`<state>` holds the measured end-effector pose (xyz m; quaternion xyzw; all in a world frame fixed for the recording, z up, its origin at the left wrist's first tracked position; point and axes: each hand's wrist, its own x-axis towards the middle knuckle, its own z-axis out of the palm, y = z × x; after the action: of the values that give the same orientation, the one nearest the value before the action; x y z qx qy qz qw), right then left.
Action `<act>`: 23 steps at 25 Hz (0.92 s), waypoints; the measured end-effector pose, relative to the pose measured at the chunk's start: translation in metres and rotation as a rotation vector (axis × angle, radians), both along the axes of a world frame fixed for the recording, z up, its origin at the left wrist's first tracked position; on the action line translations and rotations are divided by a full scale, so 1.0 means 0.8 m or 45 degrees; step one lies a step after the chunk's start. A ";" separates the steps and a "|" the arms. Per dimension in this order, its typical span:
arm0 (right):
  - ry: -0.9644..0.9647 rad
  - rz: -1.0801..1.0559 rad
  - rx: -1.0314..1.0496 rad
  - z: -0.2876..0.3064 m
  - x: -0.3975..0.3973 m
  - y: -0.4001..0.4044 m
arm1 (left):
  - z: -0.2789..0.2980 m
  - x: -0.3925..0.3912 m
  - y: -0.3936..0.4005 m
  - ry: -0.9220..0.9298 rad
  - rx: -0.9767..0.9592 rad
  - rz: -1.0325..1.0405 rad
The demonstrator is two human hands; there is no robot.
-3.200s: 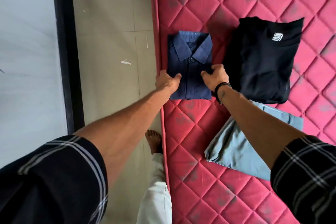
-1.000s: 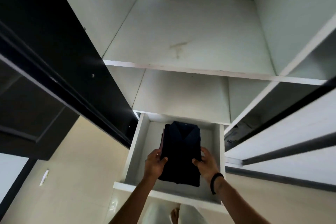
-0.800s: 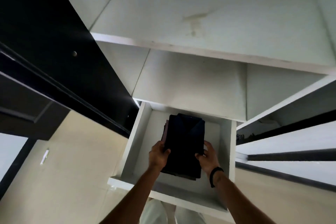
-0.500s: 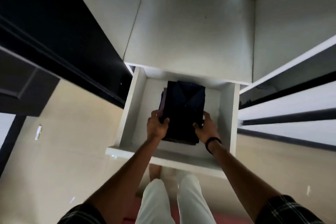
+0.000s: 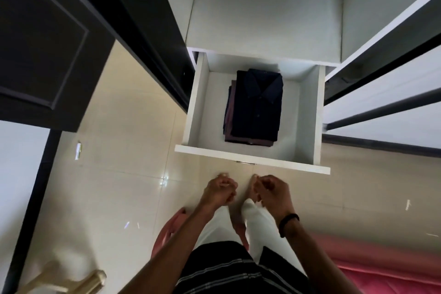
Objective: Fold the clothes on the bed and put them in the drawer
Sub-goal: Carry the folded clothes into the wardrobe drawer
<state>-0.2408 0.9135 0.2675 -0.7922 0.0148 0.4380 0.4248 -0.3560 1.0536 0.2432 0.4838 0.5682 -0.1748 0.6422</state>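
Note:
The folded navy shirt (image 5: 257,105) lies collar-up on top of a small stack of folded clothes, a maroon one showing beneath, inside the open white drawer (image 5: 250,159) of the wardrobe. My left hand (image 5: 219,192) and my right hand (image 5: 269,192) hover side by side just in front of the drawer's front edge, over the floor. Both have their fingers curled in and hold nothing. A black band circles my right wrist.
A dark wardrobe door (image 5: 47,38) stands open on the left. White shelves (image 5: 262,7) rise above the drawer and closed drawer fronts (image 5: 381,93) sit at the right. The pink mattress edge (image 5: 381,260) lies behind me at lower right on the glossy tiled floor (image 5: 119,150).
Both hands let go of the navy shirt, which now rests on the stack in the drawer, and pulled back out toward me. My view tilted further down.

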 end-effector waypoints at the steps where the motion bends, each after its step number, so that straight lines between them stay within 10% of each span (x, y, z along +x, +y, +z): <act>1: 0.168 -0.115 -0.005 -0.026 -0.008 -0.001 | -0.021 0.002 0.000 0.013 -0.029 0.054; 15: 0.543 -0.641 0.315 -0.168 0.003 0.028 | -0.122 0.040 -0.003 -0.075 0.355 -0.075; 23: 0.584 -0.771 0.472 -0.158 0.040 0.073 | -0.104 0.077 0.015 -0.255 0.356 0.500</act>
<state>-0.2089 0.9719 0.1411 -0.5443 0.2619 0.4536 0.6552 -0.2946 1.0652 0.1598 0.4632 0.6035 0.0824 0.6438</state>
